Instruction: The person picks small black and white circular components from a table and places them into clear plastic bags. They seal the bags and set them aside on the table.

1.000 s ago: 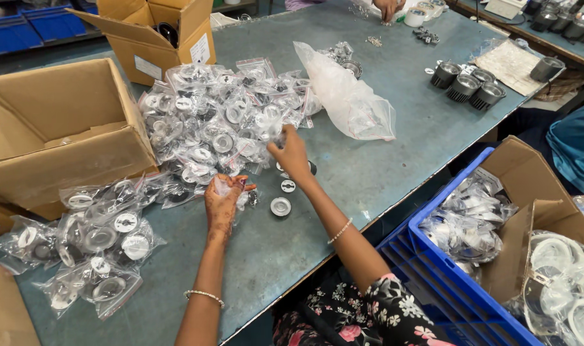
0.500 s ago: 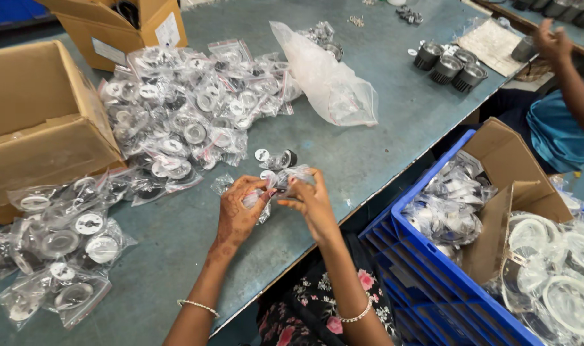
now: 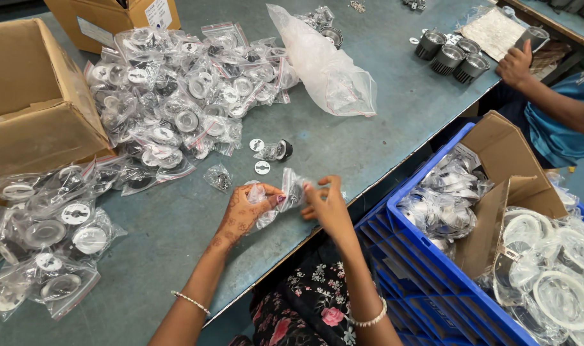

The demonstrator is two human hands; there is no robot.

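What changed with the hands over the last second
The right hand drew back from the loose parts on the table to join the left hand; both now hold a small clear bag between them. The pile of bagged parts stayed put.

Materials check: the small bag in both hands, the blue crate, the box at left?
Small bag, held by left hand and right hand: thin clear plastic film, glossy and crinkled. Blue crate: likely rigid moulded plastic, with ribbed walls and an even colour. Box: brown corrugated cardboard, matte, with folded flaps.
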